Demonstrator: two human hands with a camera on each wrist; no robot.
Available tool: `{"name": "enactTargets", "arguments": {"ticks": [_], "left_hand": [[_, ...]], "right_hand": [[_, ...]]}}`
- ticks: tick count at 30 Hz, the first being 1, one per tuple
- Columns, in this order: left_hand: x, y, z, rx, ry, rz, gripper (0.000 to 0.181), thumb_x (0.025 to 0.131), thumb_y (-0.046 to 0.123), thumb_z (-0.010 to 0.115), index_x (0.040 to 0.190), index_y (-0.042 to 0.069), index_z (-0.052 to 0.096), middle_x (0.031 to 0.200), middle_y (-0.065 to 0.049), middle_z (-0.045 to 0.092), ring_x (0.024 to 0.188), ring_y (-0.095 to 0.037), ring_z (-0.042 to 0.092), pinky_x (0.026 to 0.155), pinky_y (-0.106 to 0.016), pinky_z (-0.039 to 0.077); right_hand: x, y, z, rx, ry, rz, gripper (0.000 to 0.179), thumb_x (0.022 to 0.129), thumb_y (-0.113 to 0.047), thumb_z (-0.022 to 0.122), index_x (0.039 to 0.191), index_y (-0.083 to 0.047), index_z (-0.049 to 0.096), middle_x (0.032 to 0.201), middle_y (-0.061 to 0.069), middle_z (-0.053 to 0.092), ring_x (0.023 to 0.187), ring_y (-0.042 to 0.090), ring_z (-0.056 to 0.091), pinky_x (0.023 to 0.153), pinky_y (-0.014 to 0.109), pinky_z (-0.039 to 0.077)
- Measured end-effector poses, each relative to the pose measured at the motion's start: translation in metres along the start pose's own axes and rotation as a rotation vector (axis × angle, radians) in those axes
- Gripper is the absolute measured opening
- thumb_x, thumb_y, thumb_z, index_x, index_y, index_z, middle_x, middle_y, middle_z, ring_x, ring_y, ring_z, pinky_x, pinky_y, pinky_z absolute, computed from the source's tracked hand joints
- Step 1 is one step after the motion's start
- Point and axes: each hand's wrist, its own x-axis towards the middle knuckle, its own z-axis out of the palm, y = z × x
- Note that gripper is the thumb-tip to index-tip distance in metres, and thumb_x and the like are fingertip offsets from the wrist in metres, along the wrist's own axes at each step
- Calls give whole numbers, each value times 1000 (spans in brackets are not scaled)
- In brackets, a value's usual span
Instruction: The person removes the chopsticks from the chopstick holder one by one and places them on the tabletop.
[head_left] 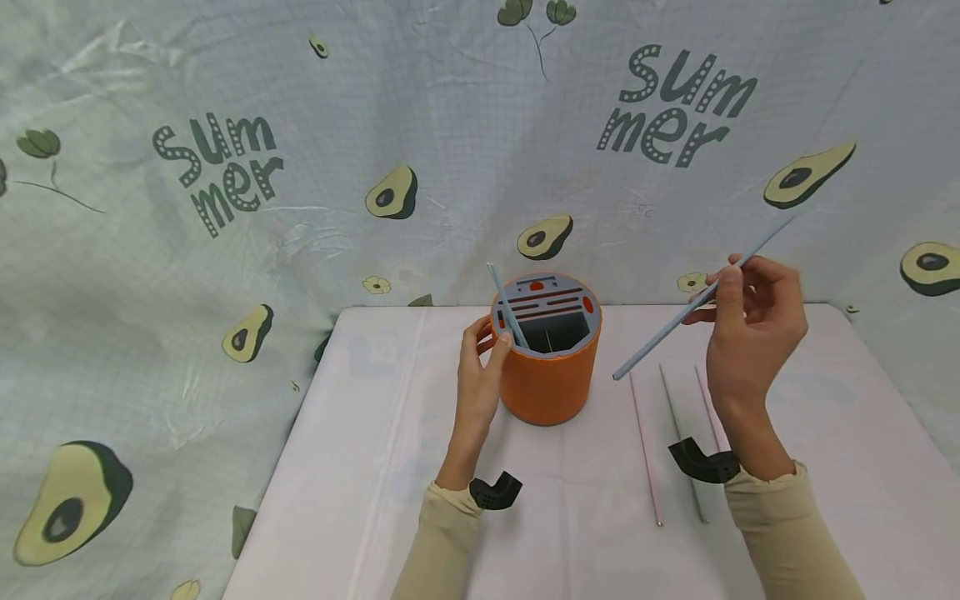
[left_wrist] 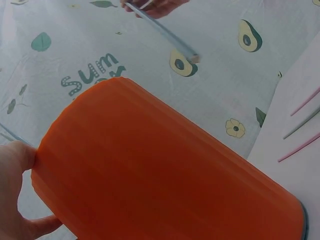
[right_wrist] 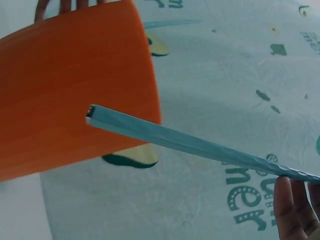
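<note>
An orange round utensil holder [head_left: 551, 387] with a grey slotted top [head_left: 542, 293] stands on the white-covered table. My left hand [head_left: 478, 383] grips its left side, thumb by the rim; in the left wrist view the thumb [left_wrist: 21, 156] is at the rim. A light-blue chopstick [head_left: 510, 308] leans inside the holder's large opening, its upper end sticking out. My right hand [head_left: 753, 325] pinches another light-blue chopstick [head_left: 667, 329] between thumb and fingers, right of the holder. It slants, thick end [right_wrist: 100, 114] low and towards the holder, thin end high.
Two pink chopsticks [head_left: 645, 454] and a green one [head_left: 678, 425] lie side by side on the table [head_left: 420, 517], right of the holder, partly behind my right wrist. A pale avocado-print cloth [head_left: 450, 125] hangs behind the table's back edge.
</note>
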Motion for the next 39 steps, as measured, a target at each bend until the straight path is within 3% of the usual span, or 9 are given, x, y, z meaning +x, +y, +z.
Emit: {"name": "enactTargets", "arguments": {"ticks": [8, 13, 18, 25, 28, 35, 39], "left_hand": [[0, 1, 0, 12, 7, 5, 54, 104, 42, 57, 154, 23, 44, 155, -2, 48, 138, -24, 47, 110, -48, 49], [1, 1, 0, 12, 13, 5, 54, 105, 42, 57, 154, 22, 45, 155, -2, 48, 138, -25, 47, 110, -49, 49], [1, 1, 1, 13, 3, 14, 54, 105, 42, 56, 154, 22, 44, 155, -2, 48, 139, -27, 46, 109, -48, 49], [1, 0, 1, 13, 14, 33, 54, 105, 41, 57, 154, 20, 45, 155, -5, 49, 138, -28, 47, 109, -49, 48], [2, 0, 1, 12, 12, 32, 55, 105, 42, 57, 154, 21, 45, 155, -4, 48, 138, -26, 47, 110, -48, 48], [1, -1, 1, 13, 7, 17, 54, 105, 41, 57, 154, 22, 45, 154, -3, 48, 137, -26, 46, 110, -48, 48], [0, -2, 1, 7, 7, 25, 54, 105, 40, 57, 154, 20, 45, 154, -5, 48, 139, -31, 45, 109, -50, 47]], "right_hand": [[-9, 24, -26, -164, -79, 80, 27, 100, -2, 65, 119, 17, 63, 95, 0, 71, 65, 7, 62, 55, 14, 53], [-17, 38, -44, -361, -129, 173, 27, 103, -9, 64, 123, 8, 67, 94, -11, 70, 66, 3, 61, 56, 12, 51], [-29, 48, -62, -493, -177, 271, 27, 104, -15, 64, 126, -1, 71, 92, -19, 68, 66, 1, 60, 57, 11, 50], [-40, 59, -87, -668, -313, 396, 30, 104, -28, 66, 126, -10, 73, 87, -24, 65, 64, 2, 58, 56, 13, 49], [-45, 64, -96, -717, -389, 415, 31, 103, -31, 66, 125, -10, 73, 86, -18, 67, 63, 4, 59, 54, 17, 51], [-56, 74, -114, -805, -542, 461, 38, 104, -37, 63, 124, -5, 70, 103, 18, 74, 62, 5, 60, 52, 24, 54], [-59, 81, -121, -860, -619, 477, 39, 106, -35, 62, 126, -2, 68, 108, 23, 71, 60, 4, 60, 50, 25, 53]]}}
